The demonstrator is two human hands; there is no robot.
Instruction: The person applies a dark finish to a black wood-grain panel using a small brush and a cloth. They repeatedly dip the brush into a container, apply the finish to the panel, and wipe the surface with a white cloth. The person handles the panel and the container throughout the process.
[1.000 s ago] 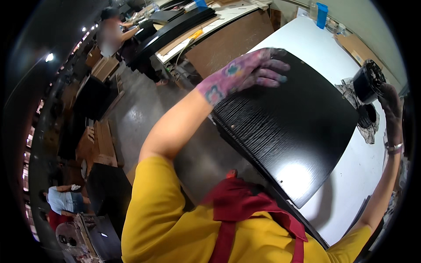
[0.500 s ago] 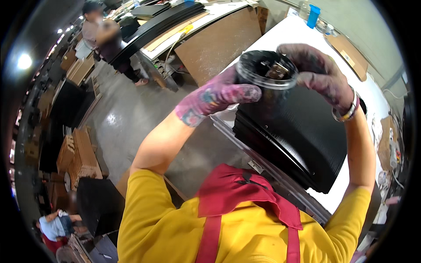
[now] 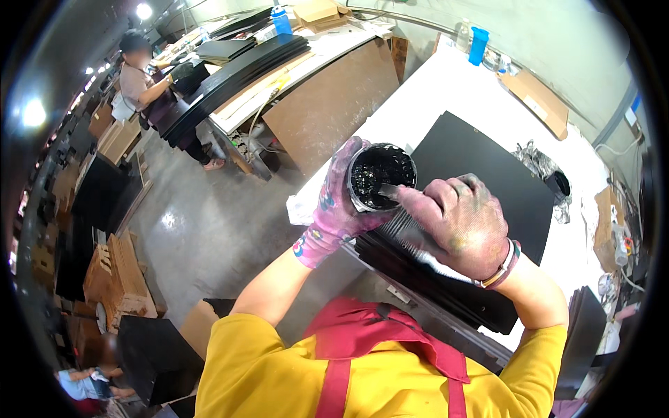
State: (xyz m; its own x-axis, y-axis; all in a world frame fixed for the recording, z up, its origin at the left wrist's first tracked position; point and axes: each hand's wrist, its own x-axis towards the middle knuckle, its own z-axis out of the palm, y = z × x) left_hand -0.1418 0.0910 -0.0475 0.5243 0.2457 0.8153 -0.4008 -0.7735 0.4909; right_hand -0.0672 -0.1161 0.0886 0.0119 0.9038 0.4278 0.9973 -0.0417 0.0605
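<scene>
My left hand, in a pink-purple patterned glove, wraps around a clear plastic tub tilted toward me. Thick, glossy black paste coats its inside. My right hand, in a stained glove, is closed on a flat metal scraper. The scraper's tip reaches over the tub's near rim into the paste; its handle is hidden in my fist. Below both hands lies a stack of black panels on the white table.
The white table holds a blue bottle, a flat cardboard piece and crumpled plastic around a dark roll. At the far left, a person stands by another bench with black panels. Cardboard stands on the floor.
The tub has come down and nearer, tipped so its inside shows. My right hand has left the tub's rim and now works the scraper inside it. The view has shifted slightly.
</scene>
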